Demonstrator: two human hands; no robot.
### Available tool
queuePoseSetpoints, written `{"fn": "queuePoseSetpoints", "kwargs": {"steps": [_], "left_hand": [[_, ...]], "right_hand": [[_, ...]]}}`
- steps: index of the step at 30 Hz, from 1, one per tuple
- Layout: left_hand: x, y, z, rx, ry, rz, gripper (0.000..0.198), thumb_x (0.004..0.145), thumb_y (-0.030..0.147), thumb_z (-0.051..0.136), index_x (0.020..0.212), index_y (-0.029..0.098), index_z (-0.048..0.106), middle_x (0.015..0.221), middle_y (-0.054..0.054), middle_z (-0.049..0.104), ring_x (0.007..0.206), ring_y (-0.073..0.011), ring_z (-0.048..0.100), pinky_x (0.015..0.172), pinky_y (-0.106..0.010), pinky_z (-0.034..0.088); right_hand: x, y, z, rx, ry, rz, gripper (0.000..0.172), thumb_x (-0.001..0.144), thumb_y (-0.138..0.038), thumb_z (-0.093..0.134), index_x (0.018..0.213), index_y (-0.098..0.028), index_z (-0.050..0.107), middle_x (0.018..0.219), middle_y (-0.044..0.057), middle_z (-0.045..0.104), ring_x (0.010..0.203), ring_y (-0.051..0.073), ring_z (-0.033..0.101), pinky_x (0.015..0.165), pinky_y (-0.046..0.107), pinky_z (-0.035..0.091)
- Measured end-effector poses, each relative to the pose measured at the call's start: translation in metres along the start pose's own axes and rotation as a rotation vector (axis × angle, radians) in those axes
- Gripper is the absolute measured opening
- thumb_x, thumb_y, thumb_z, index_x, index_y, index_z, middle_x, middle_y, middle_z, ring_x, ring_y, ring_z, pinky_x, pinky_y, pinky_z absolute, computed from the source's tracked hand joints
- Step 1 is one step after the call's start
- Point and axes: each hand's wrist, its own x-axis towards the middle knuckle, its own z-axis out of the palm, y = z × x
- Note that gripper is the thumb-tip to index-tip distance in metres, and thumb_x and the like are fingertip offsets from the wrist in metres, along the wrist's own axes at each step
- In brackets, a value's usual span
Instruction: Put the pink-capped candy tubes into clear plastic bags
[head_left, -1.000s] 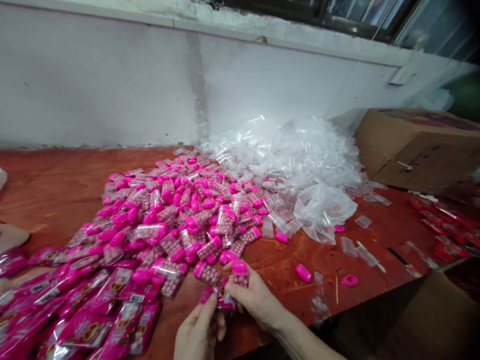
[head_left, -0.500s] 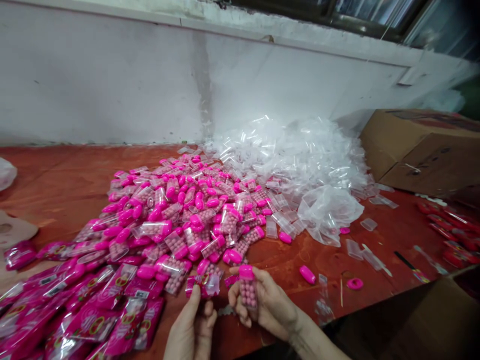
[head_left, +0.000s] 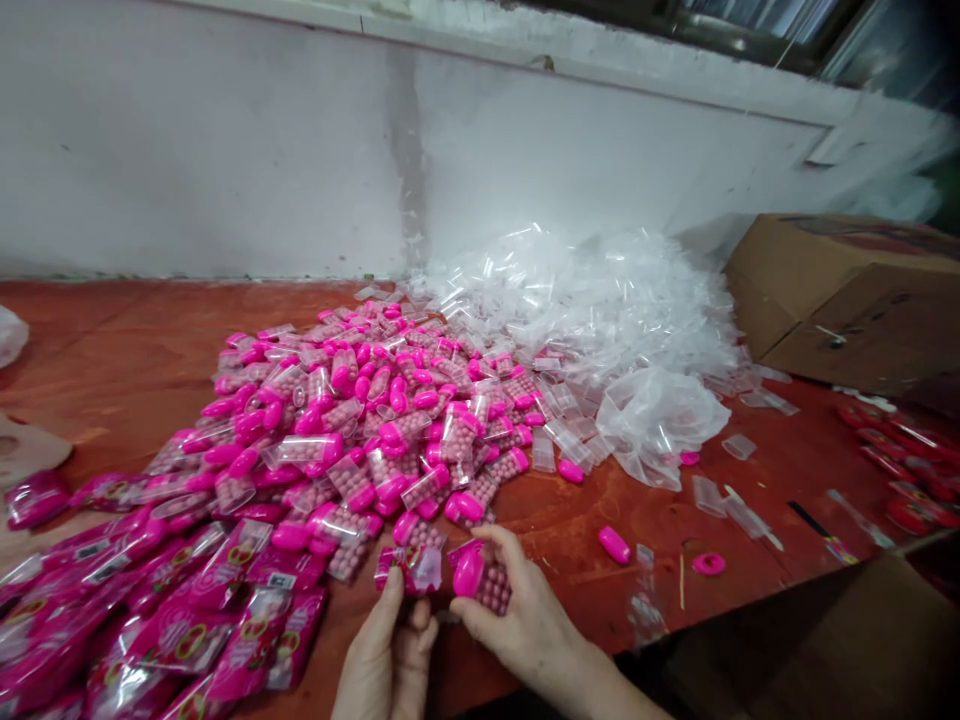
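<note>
Low in the middle, my left hand (head_left: 390,645) pinches a small pink printed wrapper (head_left: 409,570) with a clear end between thumb and fingers. Just to its right, my right hand (head_left: 521,610) grips a clear candy bottle (head_left: 493,588) filled with pink balls. The bottle's bright pink cap (head_left: 469,568) points left, toward the wrapper, with a gap between them. Behind both hands lies a large heap of similar pink-capped candy bottles (head_left: 397,430). Wrapped pink packs (head_left: 187,640) are piled at the lower left.
Clear empty plastic containers and bags (head_left: 600,310) are heaped at the back, beside a cardboard box (head_left: 840,300). Loose pink caps (head_left: 615,545) and scraps lie on the red table (head_left: 555,560) to the right. Red packs (head_left: 907,450) sit at the far right edge.
My right hand has turned the candy bottle from upright to tilted, so its cap faces left. My left hand keeps the wrapper in nearly the same place.
</note>
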Motion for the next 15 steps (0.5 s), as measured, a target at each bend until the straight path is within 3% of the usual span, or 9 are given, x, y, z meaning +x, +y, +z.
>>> {"fn": "queuePoseSetpoints", "kwargs": {"steps": [2, 5, 7, 10, 15], "left_hand": [[0.000, -0.002, 0.000, 0.004, 0.010, -0.001, 0.019, 0.088, -0.003, 0.055, 0.079, 0.013, 0.061, 0.062, 0.002, 0.061, 0.045, -0.0080, 0.057, 0.043, -0.016, 0.052], [0.001, -0.006, 0.000, -0.005, -0.005, 0.000, 0.019, 0.088, -0.002, 0.055, 0.077, 0.013, 0.061, 0.062, 0.001, 0.061, 0.045, -0.0075, 0.056, 0.043, -0.016, 0.051], [0.004, -0.010, -0.002, -0.002, -0.020, 0.004, 0.018, 0.088, 0.000, 0.055, 0.076, 0.012, 0.062, 0.062, 0.000, 0.061, 0.046, -0.0077, 0.056, 0.045, -0.017, 0.052], [0.008, -0.016, -0.008, 0.030, -0.079, -0.021, 0.016, 0.088, 0.006, 0.060, 0.074, 0.012, 0.063, 0.060, -0.002, 0.061, 0.050, -0.0113, 0.058, 0.050, -0.022, 0.056], [0.013, -0.021, -0.017, 0.079, -0.219, -0.044, 0.026, 0.068, 0.027, 0.086, 0.064, 0.012, 0.065, 0.054, -0.002, 0.059, 0.052, -0.0152, 0.059, 0.051, -0.025, 0.057]], "right_hand": [[0.001, 0.001, 0.001, 0.318, -0.028, 0.196, 0.038, 0.079, -0.046, 0.073, 0.101, -0.021, 0.056, 0.074, -0.003, 0.061, 0.053, 0.009, 0.054, 0.050, 0.020, 0.044], [0.001, -0.003, 0.001, 0.638, -0.164, 0.426, 0.058, 0.089, -0.070, 0.044, 0.076, -0.015, 0.056, 0.048, -0.005, 0.046, 0.035, 0.005, 0.036, 0.034, 0.016, 0.030], [0.000, -0.007, 0.004, 0.674, -0.154, 0.421, 0.062, 0.088, -0.072, 0.045, 0.081, -0.012, 0.059, 0.047, -0.003, 0.051, 0.033, 0.006, 0.039, 0.031, 0.015, 0.030], [-0.003, -0.010, 0.014, 0.612, -0.086, 0.299, 0.061, 0.086, -0.068, 0.056, 0.115, -0.015, 0.053, 0.060, -0.002, 0.063, 0.034, 0.007, 0.045, 0.030, 0.014, 0.033], [-0.007, 0.003, 0.029, 0.471, -0.047, 0.220, 0.069, 0.088, -0.074, 0.050, 0.126, -0.016, 0.043, 0.052, -0.007, 0.054, 0.034, 0.007, 0.043, 0.032, 0.013, 0.033]]}}
